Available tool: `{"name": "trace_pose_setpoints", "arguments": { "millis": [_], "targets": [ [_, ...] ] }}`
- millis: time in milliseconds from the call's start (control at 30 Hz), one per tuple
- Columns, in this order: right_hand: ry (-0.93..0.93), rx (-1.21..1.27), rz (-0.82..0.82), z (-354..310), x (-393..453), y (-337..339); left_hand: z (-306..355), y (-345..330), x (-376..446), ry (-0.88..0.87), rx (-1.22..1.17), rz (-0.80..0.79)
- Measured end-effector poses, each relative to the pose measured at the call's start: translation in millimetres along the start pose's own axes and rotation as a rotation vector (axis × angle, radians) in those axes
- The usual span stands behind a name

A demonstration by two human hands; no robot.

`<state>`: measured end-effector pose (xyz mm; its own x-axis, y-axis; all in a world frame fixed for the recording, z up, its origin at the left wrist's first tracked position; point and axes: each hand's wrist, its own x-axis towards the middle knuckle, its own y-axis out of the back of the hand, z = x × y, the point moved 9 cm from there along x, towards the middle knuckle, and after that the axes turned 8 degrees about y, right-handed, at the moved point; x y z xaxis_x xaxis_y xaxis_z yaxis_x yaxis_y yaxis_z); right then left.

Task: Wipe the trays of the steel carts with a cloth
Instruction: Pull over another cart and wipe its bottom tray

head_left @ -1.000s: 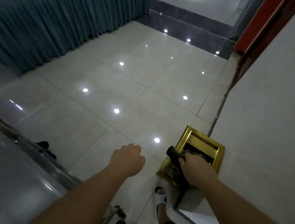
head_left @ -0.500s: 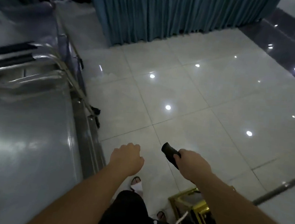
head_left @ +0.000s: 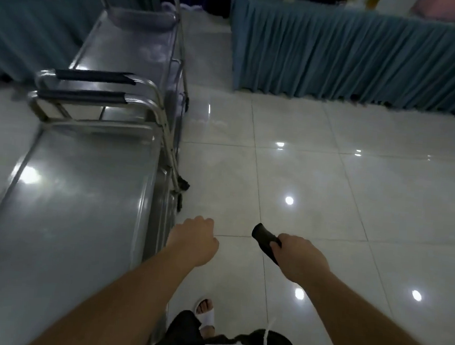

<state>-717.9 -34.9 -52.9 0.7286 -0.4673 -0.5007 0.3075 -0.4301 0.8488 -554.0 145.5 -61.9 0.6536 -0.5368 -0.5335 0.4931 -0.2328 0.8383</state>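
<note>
Person stands beside a row of shiny stainless-steel carts with flat top trays, over a glossy white tiled floor point(head_left: 315, 179). Right hand point(head_left: 300, 255) grips a dark rolled-up cloth point(head_left: 264, 239); the roll sticks out forward and to the left of the fist. Left hand point(head_left: 195, 238) is curled into a loose fist, holds nothing, and hangs just off the right edge of the near steel cart tray point(head_left: 62, 213).

Key relation: the near tray lies to the left of both hands, its long axis running away from the person toward the black-padded steel push handles point(head_left: 91, 85) at its far end. A second steel cart tray point(head_left: 127, 47) sits beyond the handles, in line with the first. Left hand is nearer the tray, almost at its rim; the cloth hand is well apart to the right, over bare floor. Cloth is touching no tray yet.

Judgement: wiping not begun on this tray; next move likely needs the right hand to cross leftward over the rim, or a pass to the left hand. Teal pleated table skirt point(head_left: 352, 54) sits far ahead.
</note>
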Motion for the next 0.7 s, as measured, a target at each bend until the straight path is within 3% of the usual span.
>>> {"name": "trace_pose_setpoints", "arguments": {
  "millis": [267,433,700],
  "targets": [
    [0.366,-0.18,-0.072,-112,102,31,-81,-2,19,0.307,-0.218,-0.001],
    [0.638,-0.293,-0.187,-185,144,20,-118,-31,11,0.603,-0.426,-0.013],
    [1.023,-0.501,-0.444,-227,146,-23,-66,-117,-54,1.084,-0.739,-0.051]
  ]
}}
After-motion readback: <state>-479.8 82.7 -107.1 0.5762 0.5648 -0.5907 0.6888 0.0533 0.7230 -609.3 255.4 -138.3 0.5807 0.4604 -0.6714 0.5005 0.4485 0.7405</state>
